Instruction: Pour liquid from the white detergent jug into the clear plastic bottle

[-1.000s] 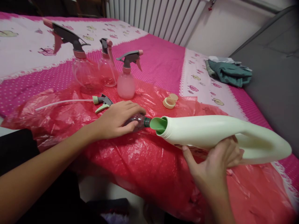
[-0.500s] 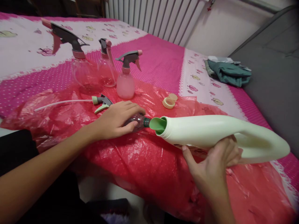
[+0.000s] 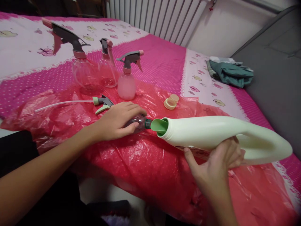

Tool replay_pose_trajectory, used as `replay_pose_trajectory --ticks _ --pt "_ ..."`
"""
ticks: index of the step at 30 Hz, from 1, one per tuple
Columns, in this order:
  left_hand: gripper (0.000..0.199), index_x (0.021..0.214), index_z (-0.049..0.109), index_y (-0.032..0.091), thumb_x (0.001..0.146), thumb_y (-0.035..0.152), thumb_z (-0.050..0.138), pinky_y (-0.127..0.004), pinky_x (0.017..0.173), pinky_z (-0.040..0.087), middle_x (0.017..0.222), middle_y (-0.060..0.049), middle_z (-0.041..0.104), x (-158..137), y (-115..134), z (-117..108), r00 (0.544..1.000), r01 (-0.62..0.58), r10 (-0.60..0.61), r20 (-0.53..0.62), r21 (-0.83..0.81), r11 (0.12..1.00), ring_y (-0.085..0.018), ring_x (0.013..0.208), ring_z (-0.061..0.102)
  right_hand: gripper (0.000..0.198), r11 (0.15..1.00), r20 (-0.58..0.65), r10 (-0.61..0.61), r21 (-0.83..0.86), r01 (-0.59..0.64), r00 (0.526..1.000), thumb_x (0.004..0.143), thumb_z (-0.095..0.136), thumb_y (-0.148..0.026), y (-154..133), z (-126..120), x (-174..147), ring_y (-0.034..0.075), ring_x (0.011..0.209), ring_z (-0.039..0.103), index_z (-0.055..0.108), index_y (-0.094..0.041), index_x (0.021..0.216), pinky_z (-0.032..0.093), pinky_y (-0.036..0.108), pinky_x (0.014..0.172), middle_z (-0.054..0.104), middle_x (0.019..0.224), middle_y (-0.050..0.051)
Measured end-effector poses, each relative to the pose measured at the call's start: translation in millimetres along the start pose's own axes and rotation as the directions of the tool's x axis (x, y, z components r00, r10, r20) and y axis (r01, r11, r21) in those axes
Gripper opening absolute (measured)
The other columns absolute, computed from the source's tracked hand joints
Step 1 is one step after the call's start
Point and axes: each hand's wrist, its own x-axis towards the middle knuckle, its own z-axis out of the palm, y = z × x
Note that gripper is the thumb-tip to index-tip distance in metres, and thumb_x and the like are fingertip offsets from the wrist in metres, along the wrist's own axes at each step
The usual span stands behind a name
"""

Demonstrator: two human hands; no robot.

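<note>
Nothing visibly shifted: along the near edge of the bed (image 3: 162,62), my left hand (image 3: 119,121) grips a bottle (image 3: 140,120), right hand (image 3: 215,163) the jug (image 3: 199,127), spout (image 3: 159,125) facing neck (image 3: 148,123).

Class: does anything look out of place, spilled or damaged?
One thing stands out: the green-and-grey spray head lies loose on the crumpled red plastic sheet, while the three pink-trimmed spray bottles have theirs fitted. No spill or damage is visible, though the left hand hides part of the green-necked bottle.
</note>
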Motion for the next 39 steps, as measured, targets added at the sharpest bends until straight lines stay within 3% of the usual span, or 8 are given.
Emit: replay_pose_trajectory --ticks 8,15,22,28,35,39 --pt "0.034 0.124 0.060 0.021 0.106 0.045 0.043 -0.041 0.091 0.048 0.118 -0.010 0.073 -0.3 0.0 -0.8 1.000 0.010 -0.010 0.000 0.002 1.000 -0.028 0.104 0.068 0.090 0.999 -0.004 0.024 0.038 -0.024 1.000 0.087 0.056 -0.060 -1.7 -1.5 1.8 0.051 0.147 0.030 0.034 -0.004 0.155 0.012 0.077 0.119 0.040 0.150 0.031" --pt "0.034 0.124 0.060 0.022 0.107 0.046 0.043 -0.040 0.090 0.048 0.117 -0.009 0.073 -0.4 -0.3 -0.6 1.000 -0.012 0.012 -0.010 0.004 1.000 -0.028 0.102 0.067 0.086 0.999 -0.038 0.018 0.048 -0.016 0.999 0.084 0.058 -0.059 -1.2 -2.8 5.3 0.051 0.144 0.037 0.046 -0.003 0.148 0.021 0.076 0.119 0.048 0.147 0.030" --pt "0.034 0.124 0.060 0.021 0.107 0.045 0.044 -0.040 0.090 0.047 0.116 -0.009 0.073 0.6 0.3 -0.2 1.000 -0.017 0.017 -0.015 0.001 1.000 -0.028 0.102 0.067 0.088 0.999 -0.054 0.018 0.052 -0.016 0.998 0.083 0.059 -0.057 -2.0 -2.9 5.6 0.054 0.143 0.037 0.047 0.002 0.147 0.022 0.078 0.116 0.048 0.145 0.033" --pt "0.034 0.124 0.060 0.022 0.107 0.046 0.043 -0.040 0.091 0.047 0.117 -0.009 0.073 -0.7 -1.5 0.3 1.000 -0.007 0.007 -0.014 0.002 1.000 -0.028 0.103 0.067 0.081 0.998 -0.025 0.017 0.063 -0.016 1.000 0.085 0.057 -0.056 -1.9 -5.6 5.2 0.051 0.144 0.037 0.049 -0.003 0.146 0.022 0.076 0.119 0.049 0.146 0.030" --pt "0.034 0.124 0.060 0.020 0.107 0.044 0.043 -0.039 0.090 0.047 0.117 -0.010 0.073 -0.7 -0.8 0.1 1.000 -0.018 0.019 -0.016 0.011 1.000 -0.028 0.102 0.067 0.085 0.998 -0.098 -0.049 0.032 0.052 0.994 0.087 0.061 -0.058 -0.8 -2.9 6.0 0.053 0.142 0.042 0.051 0.003 0.145 0.027 0.077 0.116 0.054 0.142 0.034" --pt "0.033 0.124 0.060 0.020 0.107 0.043 0.044 -0.039 0.090 0.047 0.117 -0.009 0.073 0.1 -0.6 0.7 1.000 -0.014 0.014 -0.014 0.008 1.000 -0.028 0.103 0.067 0.081 0.997 -0.116 -0.072 -0.001 0.072 0.991 0.086 0.061 -0.055 -1.0 -3.2 6.5 0.052 0.139 0.047 0.055 0.002 0.142 0.032 0.074 0.116 0.059 0.137 0.031"
